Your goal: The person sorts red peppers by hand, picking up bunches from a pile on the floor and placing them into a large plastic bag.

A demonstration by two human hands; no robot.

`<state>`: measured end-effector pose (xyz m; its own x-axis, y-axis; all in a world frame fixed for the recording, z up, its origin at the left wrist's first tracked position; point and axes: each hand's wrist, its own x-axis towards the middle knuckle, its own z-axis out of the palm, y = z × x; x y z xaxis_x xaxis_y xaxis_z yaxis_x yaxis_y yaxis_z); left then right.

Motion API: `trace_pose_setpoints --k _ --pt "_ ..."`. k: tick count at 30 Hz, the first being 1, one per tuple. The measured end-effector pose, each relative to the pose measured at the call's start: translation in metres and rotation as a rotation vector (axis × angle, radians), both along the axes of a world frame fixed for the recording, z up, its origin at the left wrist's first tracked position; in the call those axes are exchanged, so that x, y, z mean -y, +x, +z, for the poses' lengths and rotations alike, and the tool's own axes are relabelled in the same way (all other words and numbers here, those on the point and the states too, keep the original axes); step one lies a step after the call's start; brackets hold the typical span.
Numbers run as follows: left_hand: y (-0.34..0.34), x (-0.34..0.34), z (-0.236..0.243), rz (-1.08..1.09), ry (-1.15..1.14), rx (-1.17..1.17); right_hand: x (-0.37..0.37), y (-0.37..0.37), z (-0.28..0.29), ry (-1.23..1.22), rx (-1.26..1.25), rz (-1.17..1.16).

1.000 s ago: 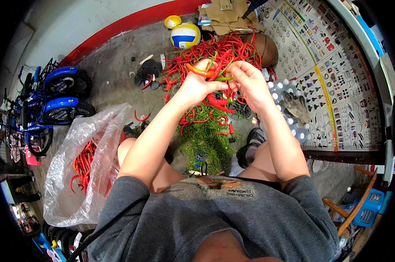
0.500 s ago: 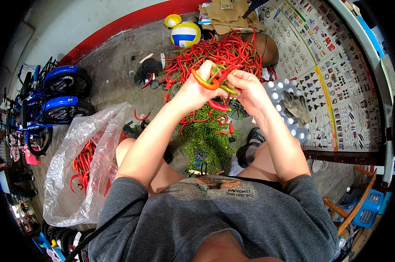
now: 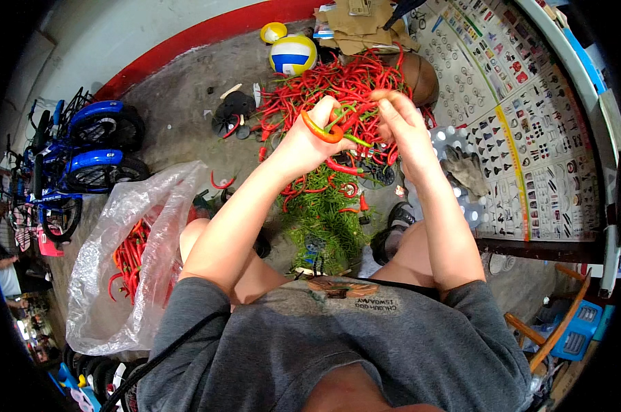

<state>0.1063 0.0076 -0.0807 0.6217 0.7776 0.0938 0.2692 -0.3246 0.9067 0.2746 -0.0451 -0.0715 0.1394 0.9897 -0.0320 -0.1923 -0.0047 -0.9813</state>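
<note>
My left hand (image 3: 306, 143) is closed around several chili peppers. A curved orange-red chili (image 3: 318, 132) hangs over its thumb side, and green stems and a greenish tip poke out beside the fingers. To its right, slightly apart from the bunch, is my right hand (image 3: 411, 137), its fingers partly bent and loosely apart, with nothing visible in them. Both hands are above the near edge of a large heap of red chilies (image 3: 310, 86). Below them on the floor lies a pile of green stems (image 3: 324, 223) with a few red chilies scattered on it.
A clear plastic bag (image 3: 94, 302) with red chilies inside stands at my left. Behind the heap are a volleyball (image 3: 292, 55), a brown ball (image 3: 420, 79) and cardboard (image 3: 355, 27). Wrapped bottles with a grey glove (image 3: 465, 170) lie at the right. Blue bicycles (image 3: 94, 158) stand far left.
My right hand has drawn away from the chilies in my left hand, moving right and slightly up, and its fingers have loosened. The left hand stays in place with its bunch.
</note>
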Motion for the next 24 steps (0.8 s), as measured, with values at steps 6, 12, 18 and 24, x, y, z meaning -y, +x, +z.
trace_pose_setpoints --k 6,12,18,24 --pt "0.003 0.0 -0.016 -0.028 0.331 -0.113 0.001 -0.003 0.004 0.629 1.066 -0.159" --pt "0.003 0.004 -0.014 -0.034 0.497 -0.275 -0.003 0.005 -0.008 0.424 0.854 0.078" --pt "-0.001 0.004 -0.014 -0.064 0.526 -0.187 0.004 -0.006 -0.003 0.113 -0.153 0.397" --pt "0.005 0.004 -0.016 0.037 0.426 -0.2 0.006 -0.002 0.013 0.431 0.688 0.098"
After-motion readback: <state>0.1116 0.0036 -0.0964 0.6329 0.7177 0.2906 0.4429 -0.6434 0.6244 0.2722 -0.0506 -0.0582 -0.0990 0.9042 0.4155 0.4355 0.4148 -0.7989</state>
